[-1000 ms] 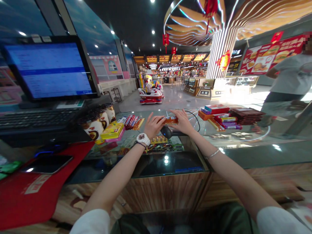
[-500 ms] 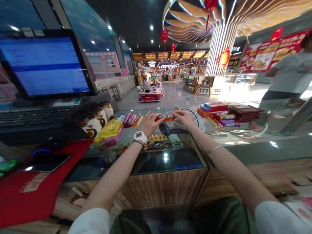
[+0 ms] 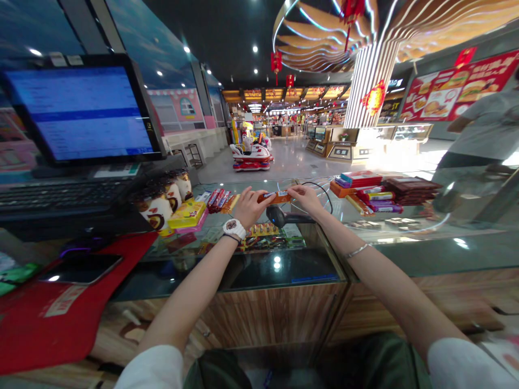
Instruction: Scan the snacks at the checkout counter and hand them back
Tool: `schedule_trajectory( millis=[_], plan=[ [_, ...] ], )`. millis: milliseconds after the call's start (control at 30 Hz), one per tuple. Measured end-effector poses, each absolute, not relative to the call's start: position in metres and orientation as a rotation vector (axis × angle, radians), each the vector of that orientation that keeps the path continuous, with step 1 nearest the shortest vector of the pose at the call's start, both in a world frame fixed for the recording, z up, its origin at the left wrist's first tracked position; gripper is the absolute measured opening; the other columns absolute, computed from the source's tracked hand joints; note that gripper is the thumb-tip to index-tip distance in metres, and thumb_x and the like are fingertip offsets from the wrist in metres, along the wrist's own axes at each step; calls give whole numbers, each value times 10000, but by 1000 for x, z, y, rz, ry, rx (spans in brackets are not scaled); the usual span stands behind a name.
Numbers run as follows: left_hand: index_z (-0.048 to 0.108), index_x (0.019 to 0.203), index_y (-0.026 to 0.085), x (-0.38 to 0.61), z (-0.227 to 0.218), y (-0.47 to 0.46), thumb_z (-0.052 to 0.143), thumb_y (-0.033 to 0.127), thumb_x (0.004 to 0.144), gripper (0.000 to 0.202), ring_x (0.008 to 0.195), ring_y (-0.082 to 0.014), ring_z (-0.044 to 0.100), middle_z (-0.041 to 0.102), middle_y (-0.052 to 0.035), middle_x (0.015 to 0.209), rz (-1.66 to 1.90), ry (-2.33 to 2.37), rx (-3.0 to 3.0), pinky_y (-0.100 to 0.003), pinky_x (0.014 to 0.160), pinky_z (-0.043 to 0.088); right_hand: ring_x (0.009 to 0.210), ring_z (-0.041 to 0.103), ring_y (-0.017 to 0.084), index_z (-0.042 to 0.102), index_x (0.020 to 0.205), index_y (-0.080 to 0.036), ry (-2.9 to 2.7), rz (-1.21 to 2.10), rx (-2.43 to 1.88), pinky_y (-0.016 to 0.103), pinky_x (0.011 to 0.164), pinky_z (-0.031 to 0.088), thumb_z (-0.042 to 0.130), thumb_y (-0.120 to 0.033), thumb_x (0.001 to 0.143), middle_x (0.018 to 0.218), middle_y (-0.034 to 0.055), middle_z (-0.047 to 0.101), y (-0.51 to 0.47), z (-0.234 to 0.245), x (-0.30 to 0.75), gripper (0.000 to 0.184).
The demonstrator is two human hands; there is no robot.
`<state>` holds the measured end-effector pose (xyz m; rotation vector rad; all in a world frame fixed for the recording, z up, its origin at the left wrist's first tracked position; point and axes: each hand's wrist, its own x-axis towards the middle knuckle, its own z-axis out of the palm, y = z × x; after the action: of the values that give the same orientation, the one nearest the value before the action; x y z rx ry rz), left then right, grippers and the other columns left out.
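Observation:
Both my hands hold an orange-wrapped candy bar [image 3: 280, 197] level above the glass counter. My left hand [image 3: 250, 208], with a white watch at its wrist, is closed on the left end. The fingertips of my right hand [image 3: 305, 199] pinch the right end. Just below the bar lies a black barcode scanner [image 3: 292, 217], its cable curving behind my right hand. Left of my left hand is a row of red-wrapped bars [image 3: 219, 200] beside a yellow pack [image 3: 187, 214]. To the right sits a pile of colourful packets [image 3: 375, 200] with brown flat packs [image 3: 411, 190].
A monitor [image 3: 85, 113] and keyboard [image 3: 77, 194] stand at the left, near several patterned cups [image 3: 162, 205]. A phone [image 3: 85, 269] lies on a red mat [image 3: 48, 335]. Packets show under the glass counter top [image 3: 243, 270]. A person [image 3: 482, 129] stands beyond the counter at right.
The view has shifted slightly, so the surroundings sit a little further right. My hands keep the same hold on the candy bar.

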<state>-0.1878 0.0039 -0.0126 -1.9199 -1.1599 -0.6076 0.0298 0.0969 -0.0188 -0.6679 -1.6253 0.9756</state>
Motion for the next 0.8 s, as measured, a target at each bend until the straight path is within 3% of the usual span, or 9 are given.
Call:
schedule_trajectory(
  millis=[300, 433, 633, 800],
  plan=[
    [639, 1288, 365, -189, -16, 9, 556, 236, 959, 363, 998, -202, 617, 675, -54, 1184, -605, -1169, -1947, -492, 1116, 398, 841, 719, 262, 729, 798, -182, -1614, 918, -757, 399, 783, 577, 777, -524, 681, 790, 80, 755, 101, -24, 27, 364],
    [630, 1301, 366, -189, -16, 8, 557, 235, 958, 374, 1011, -207, 617, 672, -56, 1186, -619, -1179, -1939, -500, 1119, 394, 857, 720, 251, 737, 905, -187, -1672, 936, -714, 406, 811, 586, 773, -519, 701, 841, 74, 760, 107, -21, 32, 392],
    [602, 1335, 368, -196, -18, 9, 558, 254, 961, 394, 1066, -222, 608, 663, -58, 1214, -623, -1233, -1931, -543, 1155, 344, 1042, 696, 255, 578, 1337, -218, -2026, 975, -642, 480, 964, 543, 801, -486, 706, 1219, 116, 696, 112, -25, 64, 720],
    [601, 1341, 361, -199, -18, 11, 567, 224, 949, 417, 1084, -225, 610, 665, -60, 1218, -649, -1313, -1942, -567, 1188, 292, 1338, 521, 335, 469, 1460, -215, -2404, 762, -680, 527, 1128, 401, 851, -494, 667, 1480, 170, 513, 98, -38, 84, 924]
  ],
)
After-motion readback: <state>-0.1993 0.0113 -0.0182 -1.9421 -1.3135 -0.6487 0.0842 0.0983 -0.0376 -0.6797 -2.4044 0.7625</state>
